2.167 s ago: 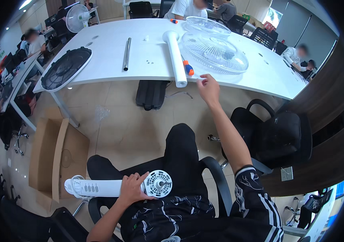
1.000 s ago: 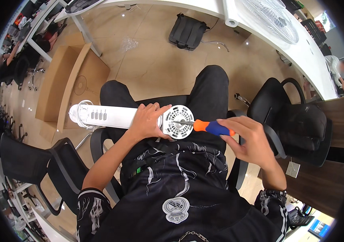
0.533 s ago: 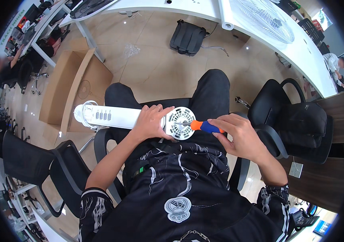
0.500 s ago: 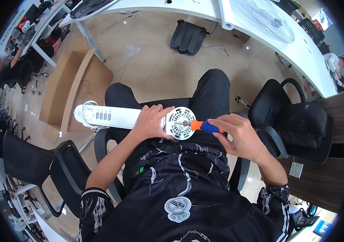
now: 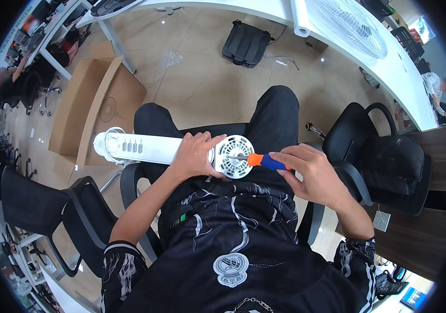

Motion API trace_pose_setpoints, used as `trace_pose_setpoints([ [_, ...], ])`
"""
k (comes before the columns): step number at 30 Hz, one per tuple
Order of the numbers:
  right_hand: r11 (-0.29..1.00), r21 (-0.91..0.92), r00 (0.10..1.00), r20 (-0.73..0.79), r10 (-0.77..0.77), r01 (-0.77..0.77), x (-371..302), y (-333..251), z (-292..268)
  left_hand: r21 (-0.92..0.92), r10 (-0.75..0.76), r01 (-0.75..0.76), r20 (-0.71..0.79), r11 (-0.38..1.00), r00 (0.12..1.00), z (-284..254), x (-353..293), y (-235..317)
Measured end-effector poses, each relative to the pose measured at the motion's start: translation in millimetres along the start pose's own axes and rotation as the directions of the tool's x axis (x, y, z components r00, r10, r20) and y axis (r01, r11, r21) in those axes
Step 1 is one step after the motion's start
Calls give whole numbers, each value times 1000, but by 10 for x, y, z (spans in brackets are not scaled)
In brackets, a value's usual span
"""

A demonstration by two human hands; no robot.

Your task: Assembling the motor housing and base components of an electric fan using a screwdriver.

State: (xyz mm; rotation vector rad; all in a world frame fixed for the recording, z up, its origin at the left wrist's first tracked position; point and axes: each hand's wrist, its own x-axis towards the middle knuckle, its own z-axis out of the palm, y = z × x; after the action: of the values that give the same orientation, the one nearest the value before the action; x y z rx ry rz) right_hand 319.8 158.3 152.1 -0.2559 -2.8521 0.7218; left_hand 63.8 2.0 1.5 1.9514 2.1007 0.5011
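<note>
Across my lap lies a white fan body [image 5: 152,148], a long column with a row of grey buttons and a round slotted motor housing [image 5: 236,166] at its right end. My left hand [image 5: 198,155] is wrapped round the column just beside that housing. Between the fingers of my right hand [image 5: 309,172] is a screwdriver [image 5: 267,160] with an orange and blue handle. Its metal shaft points left over the middle of the housing; whether the tip touches a screw is too small to tell. A white cord is looped round the column's left end.
An open cardboard box [image 5: 113,104] stands on the floor at left. Black office chairs flank me, one with a black bag [image 5: 392,164] on it. Ahead are a backpack [image 5: 246,44] on the floor and a white table [image 5: 270,9] bearing a wire fan grille [image 5: 351,23]. Other people sit farther off.
The fan body's left end has shifted slightly left and up. My hands keep the same grips, and the screwdriver stays at the housing's middle.
</note>
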Motion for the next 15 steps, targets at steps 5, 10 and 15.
trace_pose_setpoints([
  [5,1000,-14,1000,0,-5,5,13,-22,1,-28,-8,8,14,1000,1000,-23,12,23],
  [10,986,-77,989,49,-142,146,59,-52,-19,-27,-3,3,2,1000,1000,-4,-5,7],
  [15,961,-207,980,119,-160,182,214,-136,-62,-22,2,-2,-1,1000,1000,-10,-20,4],
])
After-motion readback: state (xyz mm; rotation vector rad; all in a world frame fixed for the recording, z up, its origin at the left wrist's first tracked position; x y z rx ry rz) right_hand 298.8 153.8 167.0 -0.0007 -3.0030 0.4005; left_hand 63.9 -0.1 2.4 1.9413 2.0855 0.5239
